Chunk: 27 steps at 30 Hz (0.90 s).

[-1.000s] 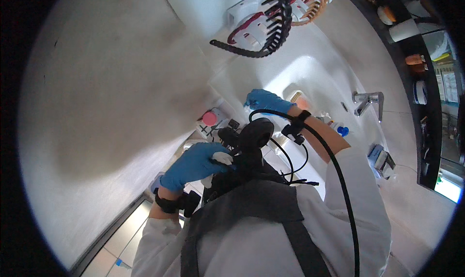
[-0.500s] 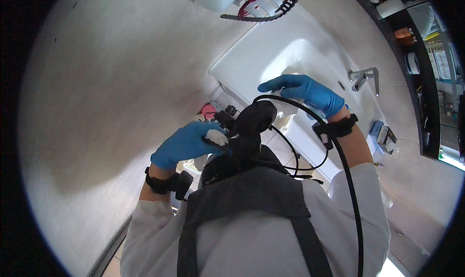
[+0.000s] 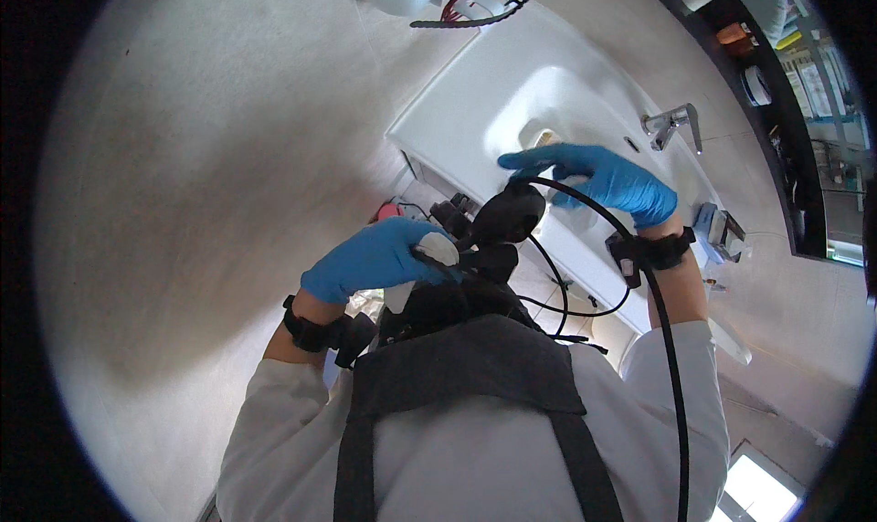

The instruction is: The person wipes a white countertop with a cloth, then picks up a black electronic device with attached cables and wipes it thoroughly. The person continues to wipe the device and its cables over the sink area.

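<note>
While the left hand (image 3: 379,262), in a blue glove, grips a white thing (image 3: 437,248) beside the black camera gear (image 3: 508,214) at the chest, the right hand (image 3: 598,182), gloved alike, hangs over the sink (image 3: 438,111) with its index finger stretched toward the left. Only the white thing's rounded end shows clearly, so its kind cannot be told. Something pale shows beneath the right palm; whether the fingers grasp it or it merely lies behind them, one cannot tell. A tan thing (image 3: 547,138) sits in the basin, partly covered by that hand, with the tap (image 3: 671,126) near the rim to its right. The work looks under way rather than finished: the white thing is gripped, not yet set down, and no completed result is visible.
</note>
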### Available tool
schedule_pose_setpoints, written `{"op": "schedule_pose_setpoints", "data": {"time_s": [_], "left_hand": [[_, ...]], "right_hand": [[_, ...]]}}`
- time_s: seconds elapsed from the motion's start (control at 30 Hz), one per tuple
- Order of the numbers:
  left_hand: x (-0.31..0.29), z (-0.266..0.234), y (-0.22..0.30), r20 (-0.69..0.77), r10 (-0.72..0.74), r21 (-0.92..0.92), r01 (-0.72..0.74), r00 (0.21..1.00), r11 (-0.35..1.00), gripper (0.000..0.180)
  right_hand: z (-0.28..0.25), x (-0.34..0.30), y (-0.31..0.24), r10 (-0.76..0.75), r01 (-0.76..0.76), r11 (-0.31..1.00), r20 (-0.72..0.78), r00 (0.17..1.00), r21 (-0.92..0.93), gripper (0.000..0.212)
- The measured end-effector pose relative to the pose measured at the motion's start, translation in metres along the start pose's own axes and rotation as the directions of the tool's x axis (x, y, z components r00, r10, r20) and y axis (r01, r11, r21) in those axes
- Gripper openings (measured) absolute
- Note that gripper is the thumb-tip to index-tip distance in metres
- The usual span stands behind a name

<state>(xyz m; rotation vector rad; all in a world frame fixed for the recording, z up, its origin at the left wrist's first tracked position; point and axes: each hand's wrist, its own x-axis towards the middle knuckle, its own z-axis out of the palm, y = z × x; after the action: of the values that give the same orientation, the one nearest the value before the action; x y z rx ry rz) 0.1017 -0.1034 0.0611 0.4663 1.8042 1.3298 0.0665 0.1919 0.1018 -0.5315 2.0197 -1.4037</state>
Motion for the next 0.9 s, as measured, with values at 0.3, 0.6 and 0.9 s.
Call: {"op": "schedule_pose_setpoints", "data": {"time_s": [0.3, 0.6, 0.9], "left_hand": [[0.007, 0.002, 0.011, 0.114, -0.002, 0.104, -0.01, 0.994, 0.995, 0.025], [-0.01, -0.009, 0.002, 0.054, -0.052, -0.106, 0.058, 0.997, 0.993, 0.037], [-0.003, 0.002, 0.013, -0.184, 0.05, -0.115, -0.072, 0.982, 0.991, 0.017]], "right_hand": [[0.018, -0.013, -0.011, -0.137, 0.135, 0.99, -0.091, 0.986, -0.03, 0.025], [0.009, -0.052, -0.001, -0.091, 0.092, 0.996, -0.213, 0.973, -0.005, 0.026], [-0.004, -0.032, -0.01, -0.098, 0.165, 0.984, -0.573, 0.814, 0.066, 0.045]]}}
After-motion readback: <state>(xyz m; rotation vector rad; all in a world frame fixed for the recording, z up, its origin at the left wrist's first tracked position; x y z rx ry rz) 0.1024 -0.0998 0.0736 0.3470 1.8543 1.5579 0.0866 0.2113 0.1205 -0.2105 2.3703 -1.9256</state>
